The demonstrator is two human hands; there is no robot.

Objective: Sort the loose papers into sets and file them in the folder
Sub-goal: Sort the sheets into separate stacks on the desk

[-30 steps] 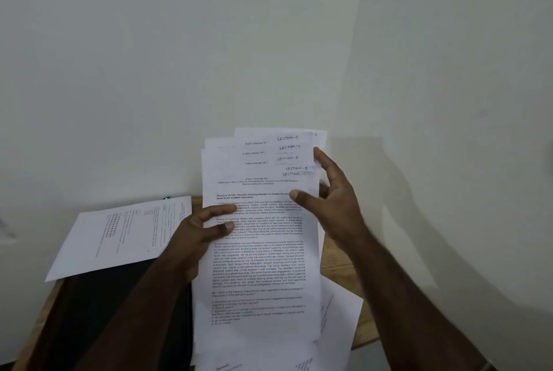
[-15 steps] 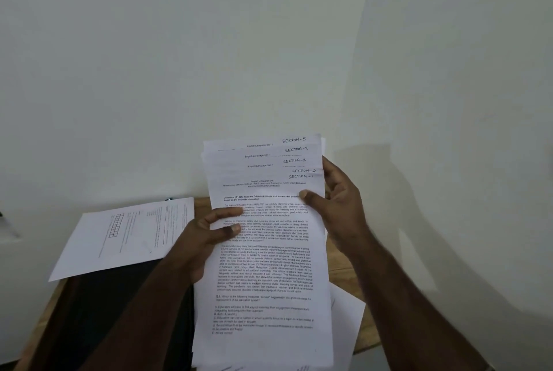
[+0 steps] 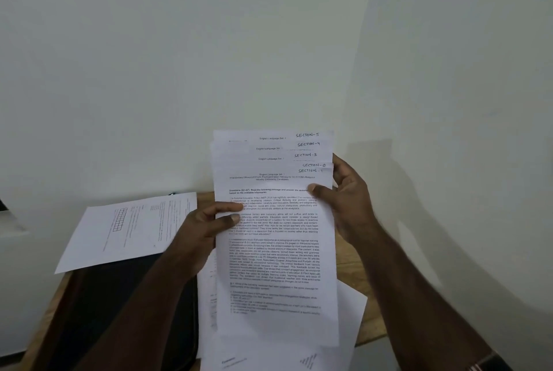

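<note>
papers point(image 3: 275, 254) | between hands | left hand point(image 3: 206, 230) grips | right hand point(image 3: 350, 200) grips

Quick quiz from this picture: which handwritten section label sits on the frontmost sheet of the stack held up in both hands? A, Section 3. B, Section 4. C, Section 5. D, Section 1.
D: in the fanned stack of papers held by the left hand and right hand, the labels step down from Section 5 at the back to Section 1 on the front sheet.
</note>
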